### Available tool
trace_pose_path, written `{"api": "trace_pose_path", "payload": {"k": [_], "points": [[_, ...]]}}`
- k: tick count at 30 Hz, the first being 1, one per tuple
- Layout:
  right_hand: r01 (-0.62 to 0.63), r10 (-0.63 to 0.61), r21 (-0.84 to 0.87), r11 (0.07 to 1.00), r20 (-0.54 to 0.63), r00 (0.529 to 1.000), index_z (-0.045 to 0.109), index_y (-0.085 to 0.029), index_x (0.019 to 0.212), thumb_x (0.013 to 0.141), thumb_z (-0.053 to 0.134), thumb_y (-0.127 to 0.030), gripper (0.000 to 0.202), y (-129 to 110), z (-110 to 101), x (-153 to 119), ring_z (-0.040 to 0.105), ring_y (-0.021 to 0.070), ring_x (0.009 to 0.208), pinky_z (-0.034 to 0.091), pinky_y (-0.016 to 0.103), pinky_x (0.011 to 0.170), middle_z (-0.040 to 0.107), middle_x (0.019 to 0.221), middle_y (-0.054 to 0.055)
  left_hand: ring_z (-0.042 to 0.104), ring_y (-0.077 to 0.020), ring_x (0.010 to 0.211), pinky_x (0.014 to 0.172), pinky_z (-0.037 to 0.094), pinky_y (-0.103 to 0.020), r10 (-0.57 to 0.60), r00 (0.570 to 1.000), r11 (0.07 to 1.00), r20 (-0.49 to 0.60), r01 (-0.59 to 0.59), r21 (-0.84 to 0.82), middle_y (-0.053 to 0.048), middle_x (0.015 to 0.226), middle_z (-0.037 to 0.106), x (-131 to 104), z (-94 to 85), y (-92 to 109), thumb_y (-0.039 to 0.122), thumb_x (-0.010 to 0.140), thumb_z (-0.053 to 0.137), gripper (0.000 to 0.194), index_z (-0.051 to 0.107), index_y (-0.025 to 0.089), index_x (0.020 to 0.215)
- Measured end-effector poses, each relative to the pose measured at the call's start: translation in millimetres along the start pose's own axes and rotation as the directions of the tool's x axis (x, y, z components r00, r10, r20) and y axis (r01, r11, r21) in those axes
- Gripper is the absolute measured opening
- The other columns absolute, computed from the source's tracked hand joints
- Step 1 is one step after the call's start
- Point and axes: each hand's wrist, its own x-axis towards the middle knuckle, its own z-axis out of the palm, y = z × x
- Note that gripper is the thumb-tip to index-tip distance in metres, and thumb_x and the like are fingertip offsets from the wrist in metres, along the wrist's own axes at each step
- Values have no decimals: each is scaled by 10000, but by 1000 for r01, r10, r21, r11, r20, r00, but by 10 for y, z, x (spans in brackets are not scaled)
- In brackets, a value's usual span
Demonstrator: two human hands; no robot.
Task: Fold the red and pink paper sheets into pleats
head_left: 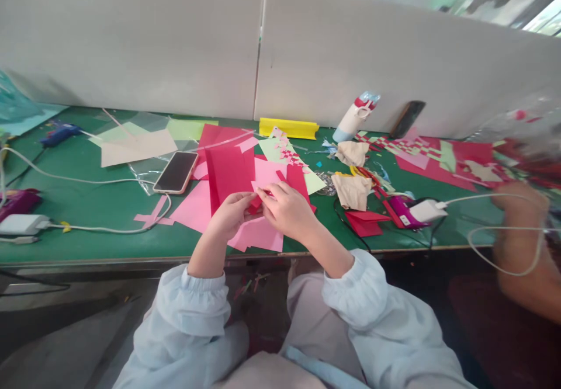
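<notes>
Close together over the paper, my left hand [231, 214] and my right hand [290, 212] both pinch a small piece of red paper [255, 204]. The fingers of each hand are closed on it, and part of the piece is hidden behind them. Just beyond my hands stands or leans a larger folded red paper [230, 173]. Beneath them, pink paper sheets [193, 208] lie spread on the green table [109, 202]. Farther back, a pale green sheet [313, 180] carries red-and-pink woven paper strips [290, 155].
A phone [176, 172] and white cables lie left. Behind are a yellow holder [289, 128] and a white bottle [356, 117]. Cloth pieces [352, 190] and a purple device with a charger [427, 210] lie right. Another person's blurred arm [523, 243] reaches in.
</notes>
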Motion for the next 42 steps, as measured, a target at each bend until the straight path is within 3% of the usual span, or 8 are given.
{"api": "trace_pose_path", "payload": {"k": [4,8,13,16,19,25,42], "points": [[11,-11,7,1000,28,1000,494,-78,1416,929,424,-229,515,-19,-37,-29,485,319,1205,466,480,978,567,1319,192,657,-117,701,756,562,-278,11,999,1000,42,-11,-14,-33,761,693,-14,-39,5,354,731,745,277,674,123,866],[-9,8,97,995,13,1000,567,-132,1355,929,443,-223,453,20,-81,-31,492,291,1178,442,466,1000,586,1284,149,699,-151,814,838,550,-300,32,985,986,169,-58,154,-80,894,731,-29,-69,-10,277,740,733,292,658,115,971],[-39,35,220,975,20,999,737,-210,1039,883,634,-303,208,197,-140,12,513,279,1138,403,477,1020,656,1150,101,731,-210,849,805,563,-365,66,984,895,168,-133,426,-74,864,740,-101,-63,-6,213,807,650,288,530,173,1066],[-60,49,339,939,40,998,744,-207,830,841,699,-294,99,285,-151,25,580,237,1014,437,428,959,700,1008,76,733,-211,854,787,563,-353,142,978,838,153,-202,507,-76,886,747,-127,-63,16,242,827,637,256,521,193,1050],[-141,136,500,854,46,990,716,-206,754,856,668,-276,133,315,-151,15,626,206,922,456,388,921,720,897,57,730,-212,839,764,569,-343,198,975,857,102,-222,465,-87,894,748,-109,-75,35,305,782,704,285,573,179,1003],[-327,331,732,598,146,932,690,-197,727,802,690,-424,239,319,-121,-26,651,222,917,451,348,890,701,843,45,682,-174,614,597,542,-288,259,957,921,-132,-203,333,-43,672,702,-47,-101,39,359,618,831,341,643,141,802],[-435,393,765,475,258,883,647,-203,663,727,714,-524,333,280,-99,-16,641,288,1065,405,379,927,703,800,40,645,-151,616,619,536,-273,281,957,890,-78,-229,395,-59,668,706,-63,-107,58,423,724,751,279,714,147,724]]}}
